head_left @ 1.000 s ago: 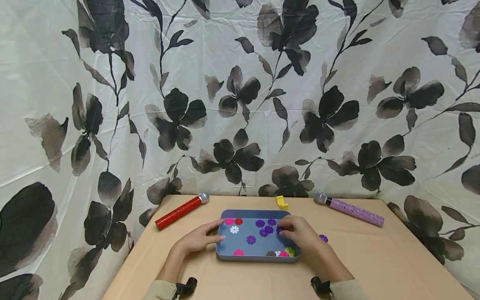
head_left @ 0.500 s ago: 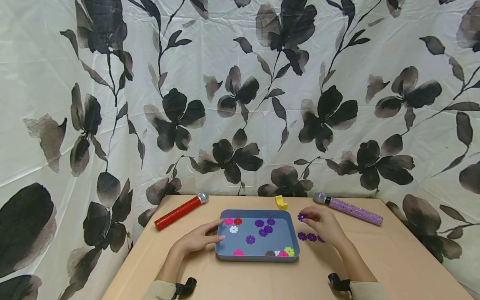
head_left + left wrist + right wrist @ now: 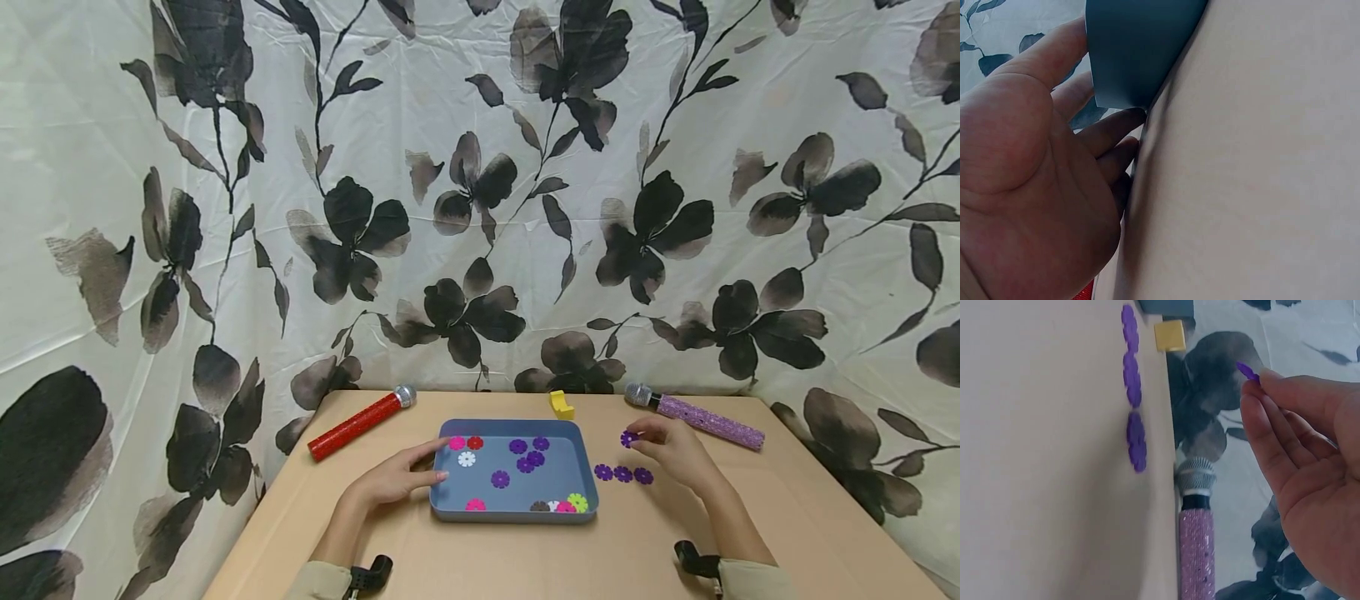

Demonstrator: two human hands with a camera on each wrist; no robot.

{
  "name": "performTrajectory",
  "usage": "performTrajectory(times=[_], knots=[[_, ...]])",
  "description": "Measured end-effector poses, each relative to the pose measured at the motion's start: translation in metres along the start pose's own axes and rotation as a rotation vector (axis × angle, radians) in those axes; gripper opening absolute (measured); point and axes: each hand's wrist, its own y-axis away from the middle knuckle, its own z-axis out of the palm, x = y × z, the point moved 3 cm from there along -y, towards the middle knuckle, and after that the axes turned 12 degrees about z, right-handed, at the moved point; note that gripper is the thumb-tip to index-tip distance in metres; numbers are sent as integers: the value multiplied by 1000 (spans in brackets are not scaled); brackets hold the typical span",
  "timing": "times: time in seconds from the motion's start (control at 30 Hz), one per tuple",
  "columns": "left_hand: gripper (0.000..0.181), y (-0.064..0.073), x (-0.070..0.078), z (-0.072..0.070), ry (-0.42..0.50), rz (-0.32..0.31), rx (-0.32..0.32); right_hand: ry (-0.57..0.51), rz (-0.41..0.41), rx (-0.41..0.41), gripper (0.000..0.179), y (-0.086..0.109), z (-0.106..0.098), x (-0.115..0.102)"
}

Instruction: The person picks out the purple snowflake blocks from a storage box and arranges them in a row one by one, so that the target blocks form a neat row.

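Note:
My right hand [image 3: 675, 450] pinches a purple flower-shaped piece [image 3: 628, 438] between thumb and fingertips, raised over the table right of the tray; the right wrist view shows this piece [image 3: 1247, 370] edge-on at the fingertips. Just below on the tabletop lies a row of purple flower pieces [image 3: 623, 474]. My left hand [image 3: 397, 477] rests against the left side of a blue-grey tray [image 3: 480, 515], its fingers extended and touching the wall [image 3: 1141, 50]. Inside the tray lie several purple flower pieces [image 3: 500, 479], plus pink [image 3: 476, 505], red [image 3: 476, 442], white [image 3: 467, 458], brown and green ones.
A red microphone [image 3: 356, 427] lies at the back left and a purple glittery microphone [image 3: 708, 423] at the back right. Between them, behind the tray, stands a small yellow object [image 3: 562, 406]. A floral cloth [image 3: 480, 250] hangs behind the table's far edge.
My right hand has lifted a purple flower piece out of the tray's right side and carried it rightward over the table, uncovering the row there. My left hand stays at the tray.

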Motion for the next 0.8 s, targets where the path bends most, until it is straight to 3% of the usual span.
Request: performTrajectory(times=[0.4, 0.8], knots=[[76, 0, -3, 1, 18, -9, -4, 38, 70, -136, 25, 6, -15, 20], [75, 0, -3, 0, 13, -2, 3, 41, 86, -139, 24, 13, -29, 35]])
